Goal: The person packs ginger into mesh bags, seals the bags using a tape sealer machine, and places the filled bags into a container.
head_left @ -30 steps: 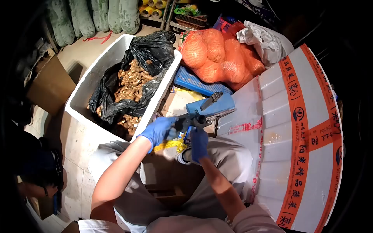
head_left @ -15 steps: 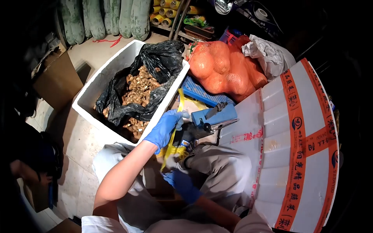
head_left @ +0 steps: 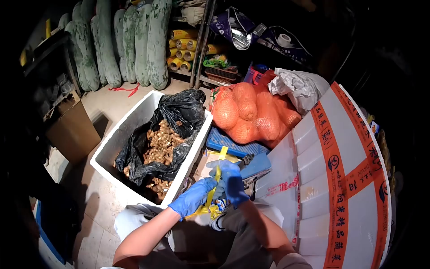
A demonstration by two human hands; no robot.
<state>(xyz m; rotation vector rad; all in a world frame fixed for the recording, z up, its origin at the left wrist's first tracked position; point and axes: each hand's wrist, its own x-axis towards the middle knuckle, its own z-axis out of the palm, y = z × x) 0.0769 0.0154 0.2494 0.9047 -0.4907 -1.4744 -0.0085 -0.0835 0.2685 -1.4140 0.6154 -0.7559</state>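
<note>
Both my hands wear blue gloves and meet in front of my knees. My left hand [head_left: 193, 198] is closed on a yellow strip [head_left: 211, 193], which looks like flat tape or ribbon. Close against it, my right hand [head_left: 233, 183] is closed around the strip higher up, and a short end sticks out above the fingers. Some fingertips are hidden where the hands overlap. Just beyond my right hand lies a blue device with a black lever [head_left: 255, 166]. Crumpled yellow packaging [head_left: 215, 210] is below the hands.
Left of my hands stands a white foam box [head_left: 105, 150] holding ginger [head_left: 163, 143] in a black bag [head_left: 188, 105]. Ahead are a red net sack [head_left: 255, 114] and a blue crate [head_left: 219, 140]. A taped white foam box [head_left: 313, 179] stands right. Wax gourds [head_left: 156, 45] lean behind.
My right hand has risen from near my lap to the strip beside my left hand. My left hand now grips lower on it. The view has tilted upward.
</note>
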